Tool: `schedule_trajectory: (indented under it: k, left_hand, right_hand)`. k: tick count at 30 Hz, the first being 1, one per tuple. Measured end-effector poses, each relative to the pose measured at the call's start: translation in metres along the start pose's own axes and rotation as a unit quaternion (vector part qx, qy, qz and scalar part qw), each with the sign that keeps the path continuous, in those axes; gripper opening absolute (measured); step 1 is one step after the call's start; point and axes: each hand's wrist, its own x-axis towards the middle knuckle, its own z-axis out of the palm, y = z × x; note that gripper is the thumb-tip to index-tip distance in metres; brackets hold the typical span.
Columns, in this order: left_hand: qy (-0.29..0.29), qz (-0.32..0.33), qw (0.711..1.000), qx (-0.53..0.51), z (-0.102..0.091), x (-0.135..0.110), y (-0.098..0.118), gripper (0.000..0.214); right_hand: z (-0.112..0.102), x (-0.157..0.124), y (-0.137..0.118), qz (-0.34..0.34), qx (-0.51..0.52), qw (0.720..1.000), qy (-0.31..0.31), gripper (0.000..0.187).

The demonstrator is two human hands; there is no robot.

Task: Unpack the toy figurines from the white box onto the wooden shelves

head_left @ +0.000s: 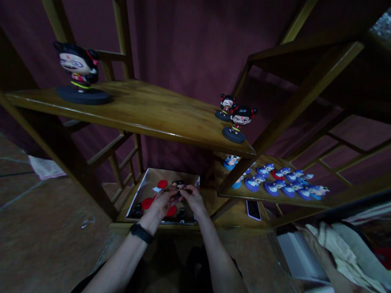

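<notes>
Over a shallow cardboard box (pixel 143 185) on the low shelf, a small black-haired figurine (pixel 181 185) is pinched between my two hands. My left hand (pixel 166 201), with a black band on its wrist, closes on the figurine from the left. From the right, my right hand (pixel 193 198) grips it with bent fingers. Its lower part is hidden by the fingers. Inside the box lie a red round base (pixel 162 184), another red piece (pixel 147 203) and several dark figurines, partly covered by my hands.
Above, a wooden shelf (pixel 146 108) carries a large figurine (pixel 80 69) at left and two smaller ones, including a front figurine (pixel 240 122), at right. Several blue-purple figurines (pixel 275 186) stand on the lower right shelf. Below it lies a phone (pixel 253 210); a white box (pixel 301 256) sits at right.
</notes>
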Motion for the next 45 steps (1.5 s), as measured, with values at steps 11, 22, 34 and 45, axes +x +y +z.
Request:
schedule_trajectory:
  k: [11,22,34,45]
  left_hand:
    - [0.006,-0.048,0.999,0.023,-0.008,-0.004,0.011,0.019]
    - [0.043,-0.008,0.999,0.022,-0.003,-0.002,0.002,0.018]
    - [0.004,0.035,0.998,0.051,0.004,-0.004,0.001,0.016]
    - [-0.003,0.019,0.998,0.057,-0.007,0.014,-0.009,0.018]
  right_hand:
    - [-0.014,0.004,-0.005,-0.126,-0.055,0.988,-0.065,0.004]
    - [-0.002,0.005,0.011,-0.009,0.022,1.0,0.013,0.016]
    - [-0.005,-0.006,-0.005,0.077,0.122,0.989,0.027,0.016]
    - [-0.001,0.005,0.023,0.079,0.112,0.99,0.03,0.02]
